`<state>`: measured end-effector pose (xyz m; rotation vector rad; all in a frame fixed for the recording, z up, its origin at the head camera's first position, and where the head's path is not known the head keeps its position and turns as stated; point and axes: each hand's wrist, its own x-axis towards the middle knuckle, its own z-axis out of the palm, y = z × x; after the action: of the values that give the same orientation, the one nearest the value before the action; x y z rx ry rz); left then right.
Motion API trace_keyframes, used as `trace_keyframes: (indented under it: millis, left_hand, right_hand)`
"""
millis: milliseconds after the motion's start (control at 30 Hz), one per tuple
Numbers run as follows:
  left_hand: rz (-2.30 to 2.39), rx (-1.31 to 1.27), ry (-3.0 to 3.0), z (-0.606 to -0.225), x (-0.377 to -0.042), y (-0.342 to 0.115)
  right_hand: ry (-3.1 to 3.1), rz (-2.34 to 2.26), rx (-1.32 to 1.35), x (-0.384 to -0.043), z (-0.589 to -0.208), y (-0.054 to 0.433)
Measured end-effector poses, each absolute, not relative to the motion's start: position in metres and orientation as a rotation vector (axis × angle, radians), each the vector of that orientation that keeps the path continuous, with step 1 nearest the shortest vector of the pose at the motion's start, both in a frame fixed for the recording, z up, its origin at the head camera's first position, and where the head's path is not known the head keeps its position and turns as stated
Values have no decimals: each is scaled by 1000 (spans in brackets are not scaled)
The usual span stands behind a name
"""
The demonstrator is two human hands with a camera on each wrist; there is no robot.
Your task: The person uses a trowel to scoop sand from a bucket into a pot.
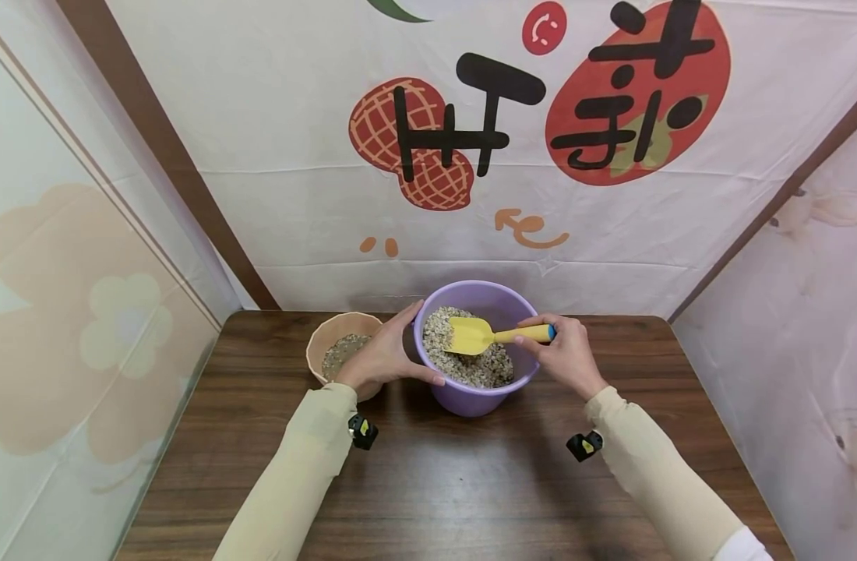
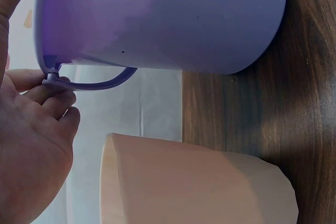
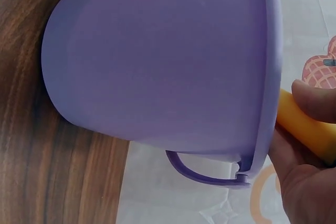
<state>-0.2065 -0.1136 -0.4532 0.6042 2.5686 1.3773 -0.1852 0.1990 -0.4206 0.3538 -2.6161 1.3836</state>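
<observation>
A purple bucket (image 1: 474, 399) stands near the back of the table, holding a heap of speckled grit (image 1: 481, 372). My left hand (image 1: 386, 354) grips its left rim, thumb along the near side; in the left wrist view its fingers (image 2: 55, 100) curl by the handle joint. With my right hand (image 1: 567, 352) I hold a yellow toy shovel (image 1: 470, 335) by its orange-yellow handle (image 3: 304, 124). The shovel's blade lies inside the bucket, its left end at the grit. Left of the bucket is a peach tub (image 1: 321, 343) with some grit in it, partly hidden by my left wrist.
The dark wooden table (image 1: 456, 499) ends at a printed white cloth (image 1: 295, 218) just behind the bucket. Cloth panels also close off the left and right sides. The purple bucket handle (image 3: 202, 178) hangs at the far side of the bucket.
</observation>
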Motion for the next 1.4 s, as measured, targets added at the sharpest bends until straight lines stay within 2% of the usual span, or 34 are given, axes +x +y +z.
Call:
trace_keyframes:
  millis: [1133,1400]
  left_hand:
    - [1380,575,2552,-452,-208,-113]
    - [1372,591,2561,-452,-208,-114]
  right_hand:
    - [-2565,1575,364,-193,-426,192]
    - [-2684,1338,377,-196,-420,191]
